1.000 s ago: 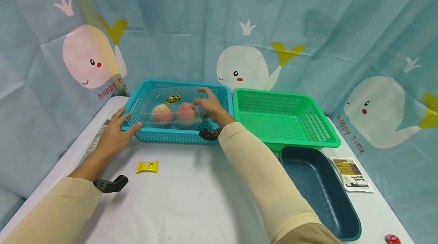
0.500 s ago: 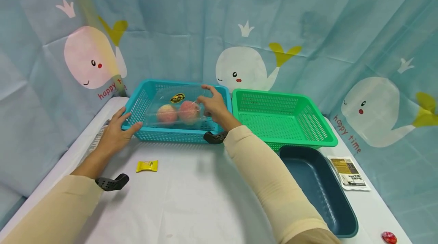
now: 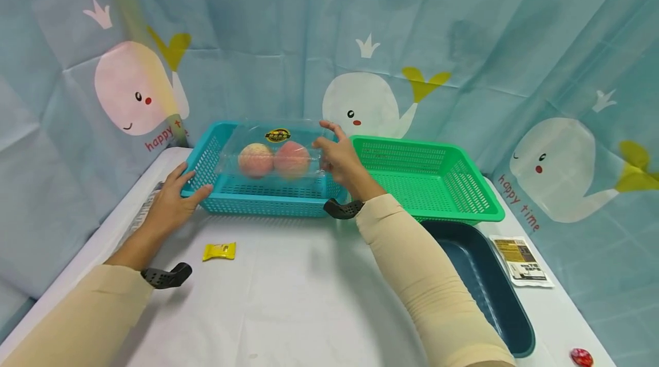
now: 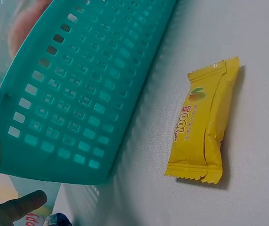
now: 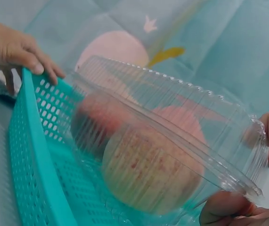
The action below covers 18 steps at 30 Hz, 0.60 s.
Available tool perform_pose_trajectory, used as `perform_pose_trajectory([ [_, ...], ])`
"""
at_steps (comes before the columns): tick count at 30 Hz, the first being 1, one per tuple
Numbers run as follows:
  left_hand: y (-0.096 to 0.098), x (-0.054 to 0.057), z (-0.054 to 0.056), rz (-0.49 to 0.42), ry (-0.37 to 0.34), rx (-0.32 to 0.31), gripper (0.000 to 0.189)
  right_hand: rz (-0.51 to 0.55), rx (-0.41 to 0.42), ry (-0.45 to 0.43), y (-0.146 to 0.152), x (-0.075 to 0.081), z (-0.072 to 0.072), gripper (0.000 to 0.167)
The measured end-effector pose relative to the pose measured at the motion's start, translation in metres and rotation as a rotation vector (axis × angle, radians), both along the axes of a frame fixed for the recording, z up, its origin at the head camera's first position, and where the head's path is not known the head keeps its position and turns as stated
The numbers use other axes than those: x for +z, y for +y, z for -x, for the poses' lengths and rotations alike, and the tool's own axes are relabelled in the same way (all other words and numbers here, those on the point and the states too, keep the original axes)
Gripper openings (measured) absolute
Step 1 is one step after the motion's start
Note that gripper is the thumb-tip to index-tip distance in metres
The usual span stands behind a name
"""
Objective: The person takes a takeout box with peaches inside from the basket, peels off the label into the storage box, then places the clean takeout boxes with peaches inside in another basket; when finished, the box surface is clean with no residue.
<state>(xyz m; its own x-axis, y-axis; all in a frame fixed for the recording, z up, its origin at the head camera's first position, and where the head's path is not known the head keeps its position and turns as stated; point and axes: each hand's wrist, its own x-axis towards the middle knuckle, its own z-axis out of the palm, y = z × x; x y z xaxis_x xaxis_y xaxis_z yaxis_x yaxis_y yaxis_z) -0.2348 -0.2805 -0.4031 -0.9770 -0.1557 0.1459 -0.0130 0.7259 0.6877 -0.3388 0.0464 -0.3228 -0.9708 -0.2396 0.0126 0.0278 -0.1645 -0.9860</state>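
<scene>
A clear plastic fruit box (image 3: pixel 278 135) with a dark label holds peaches (image 3: pixel 255 160). My right hand (image 3: pixel 340 155) pinches the box's right end between thumb and fingers, as the right wrist view also shows (image 5: pixel 247 188). The box hangs over the blue basket (image 3: pixel 268 206), its front raised above the basket floor. With fingers hooked over the rim, my left hand (image 3: pixel 172 201) holds the basket's front left corner. A yellow-wrapped snack (image 4: pixel 202 122) lies on the table in front of the basket.
A green basket (image 3: pixel 473 198) stands right of the blue one. In front of it is a dark blue tub (image 3: pixel 522 321), partly behind my right sleeve. A printed packet (image 3: pixel 521 261) and a small red item (image 3: pixel 582 356) lie at the right edge. A patterned curtain (image 3: pixel 268 41) hangs behind.
The right hand has lifted the fruit box of peaches upward and shifted it to the right. The left hand has stayed at the basket corner.
</scene>
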Motion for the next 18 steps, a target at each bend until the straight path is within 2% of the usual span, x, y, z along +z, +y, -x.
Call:
perform_pose_trajectory([
  [11,-0.001,0.0,0.001,-0.003,0.0,-0.005,0.081,0.014,-0.012,0.017,0.026,0.026,-0.031,0.054],
  [18,-0.004,-0.003,0.002,0.011,0.008,-0.013,0.081,0.06,0.027,0.03,0.045,0.032,-0.055,0.055],
])
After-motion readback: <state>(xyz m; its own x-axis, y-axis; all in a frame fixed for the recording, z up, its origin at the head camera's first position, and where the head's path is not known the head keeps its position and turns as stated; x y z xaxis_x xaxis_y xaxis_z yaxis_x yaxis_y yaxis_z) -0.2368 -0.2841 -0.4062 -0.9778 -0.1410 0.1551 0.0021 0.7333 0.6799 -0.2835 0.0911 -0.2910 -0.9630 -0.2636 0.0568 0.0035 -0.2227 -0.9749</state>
